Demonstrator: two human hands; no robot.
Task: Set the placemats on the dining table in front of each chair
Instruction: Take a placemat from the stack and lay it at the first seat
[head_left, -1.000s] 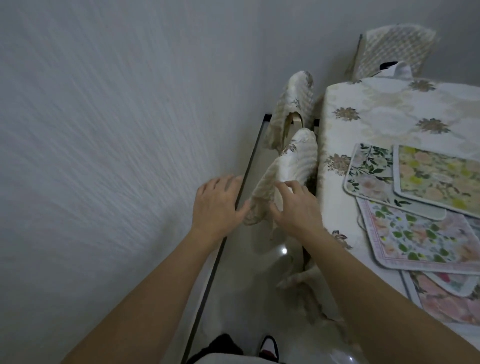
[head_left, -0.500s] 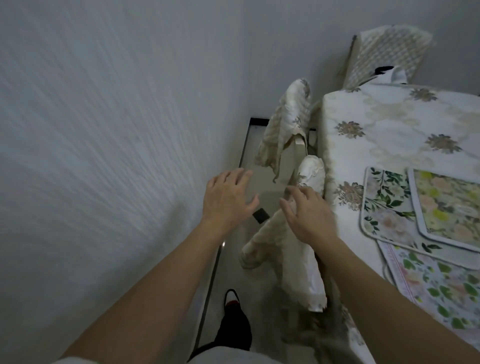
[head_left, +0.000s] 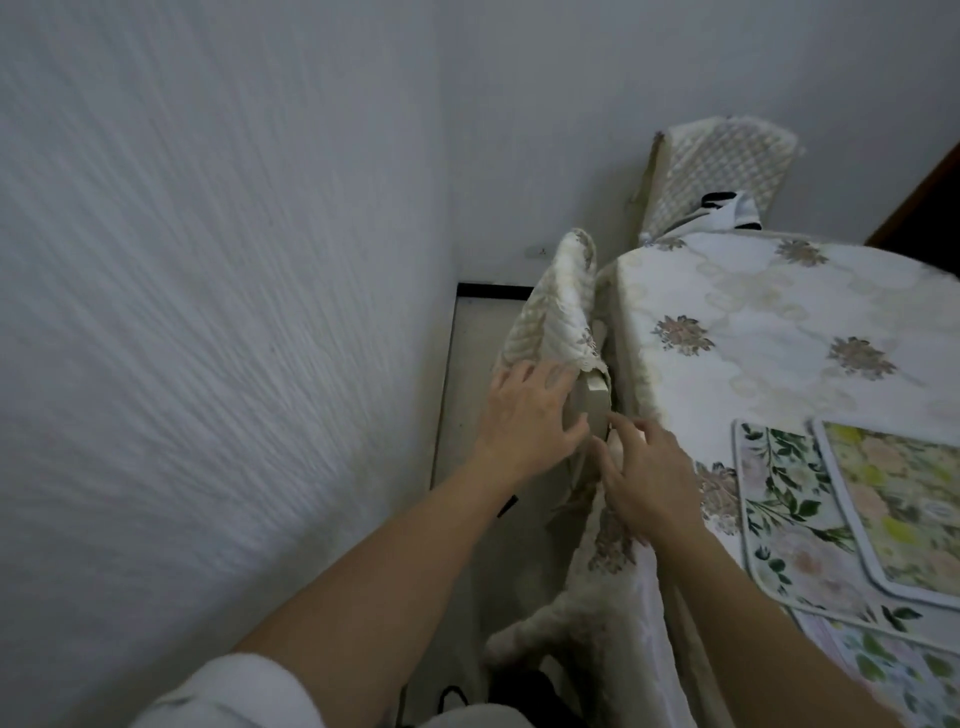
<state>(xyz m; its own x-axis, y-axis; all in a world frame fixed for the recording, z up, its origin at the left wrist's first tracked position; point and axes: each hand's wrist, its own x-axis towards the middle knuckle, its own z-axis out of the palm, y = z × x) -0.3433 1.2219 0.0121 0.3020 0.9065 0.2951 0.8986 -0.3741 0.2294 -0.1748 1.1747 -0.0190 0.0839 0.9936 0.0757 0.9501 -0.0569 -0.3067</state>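
Several floral placemats lie overlapped at the right edge of the dining table (head_left: 769, 312), which wears a white cloth with brown flowers: a leafy green-and-pink placemat (head_left: 779, 499) under a yellow-flowered placemat (head_left: 904, 499). A chair with a cream quilted cover (head_left: 561, 312) stands tucked at the table's left side. My left hand (head_left: 524, 415) rests open against that chair's back, fingers spread. My right hand (head_left: 644, 467) hovers open at the table's left edge beside the chair, holding nothing.
A textured white wall runs close along the left, leaving a narrow strip of floor (head_left: 467, 389). A second quilted chair (head_left: 722, 171) stands at the table's far end. A nearer covered chair (head_left: 571, 623) sits below my right arm.
I have stepped forward past the near chair. Both hands moved on to the farther chair; my left hand now touches its back. The placemats shifted right in view.
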